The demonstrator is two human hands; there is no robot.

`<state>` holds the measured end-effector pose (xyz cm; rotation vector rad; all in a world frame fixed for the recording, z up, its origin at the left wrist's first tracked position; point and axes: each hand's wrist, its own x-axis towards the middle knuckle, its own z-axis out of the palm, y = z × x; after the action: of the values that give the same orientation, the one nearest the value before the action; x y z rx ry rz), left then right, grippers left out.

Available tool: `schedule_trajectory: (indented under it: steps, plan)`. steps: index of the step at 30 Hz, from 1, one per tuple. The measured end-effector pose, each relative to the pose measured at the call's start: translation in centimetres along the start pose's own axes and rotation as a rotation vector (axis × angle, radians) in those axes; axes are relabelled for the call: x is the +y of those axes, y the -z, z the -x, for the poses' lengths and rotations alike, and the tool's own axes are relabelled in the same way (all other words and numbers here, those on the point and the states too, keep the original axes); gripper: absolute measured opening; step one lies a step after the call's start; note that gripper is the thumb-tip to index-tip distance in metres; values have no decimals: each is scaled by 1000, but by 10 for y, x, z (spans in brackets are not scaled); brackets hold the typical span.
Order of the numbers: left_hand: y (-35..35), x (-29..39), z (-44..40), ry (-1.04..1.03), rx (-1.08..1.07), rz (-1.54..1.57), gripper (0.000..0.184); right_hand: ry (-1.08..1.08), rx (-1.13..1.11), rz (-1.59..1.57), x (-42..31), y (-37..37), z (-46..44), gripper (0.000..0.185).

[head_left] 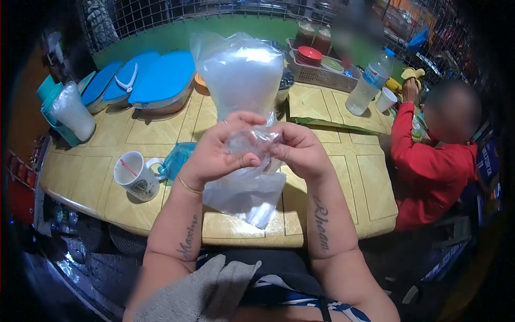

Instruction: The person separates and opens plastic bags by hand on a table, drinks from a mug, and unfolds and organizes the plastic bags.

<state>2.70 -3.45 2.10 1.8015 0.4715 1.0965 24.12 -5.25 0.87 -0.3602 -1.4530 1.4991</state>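
Note:
Over the front of the table, both of my hands meet at a crumpled piece of clear plastic bag [244, 142]. My left hand [222, 147] has its fingers curled round the plastic, thumb pointing inward. My right hand [300, 147] pinches the other side between thumb and fingers. Just beyond them stands a large, puffed-out clear plastic bag [241, 75]; whether it joins the piece in my hands I cannot tell. Below my hands lie flat clear plastic bags [241, 196]. A white mug [137, 177] with a red stick in it stands left of my left hand, beside a blue plastic bag [179, 161].
Blue-lidded containers [163, 80] and a teal pitcher [53, 107] stand at the back left. At the back right are a basket [327, 67] with jars and red bowls, a water bottle [370, 83] and a white cup [386, 100]. A person in red [434, 161] sits at the right edge.

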Motion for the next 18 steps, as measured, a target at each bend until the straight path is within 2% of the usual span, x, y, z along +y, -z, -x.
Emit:
schedule_trajectory:
  steps: [3,5,6,7,9,11,13,16,18]
  plan:
    - [8,-4,3,-11,-16,103,41,45,127,-246,3,7,-5,14]
    - [12,-4,7,-2,-15,402,38,112,126,-485,12,28,-5,10]
    - [14,-4,10,7,-20,554,37,136,92,-485,17,36,-5,8]
    - [14,3,14,43,19,656,26,111,73,-458,18,38,-6,10]
    - [12,-5,12,-105,-56,806,23,68,77,-392,19,44,-1,13]
    - [9,-10,10,-148,-81,836,25,21,19,-602,29,53,-1,14]
    - [11,-18,12,-147,-11,758,28,125,113,-634,40,54,-6,15]
    - [31,-37,11,-67,-11,1009,30,304,147,-826,17,26,-10,23]
    - [39,-40,11,1,123,1123,40,254,33,-886,7,10,-18,31]
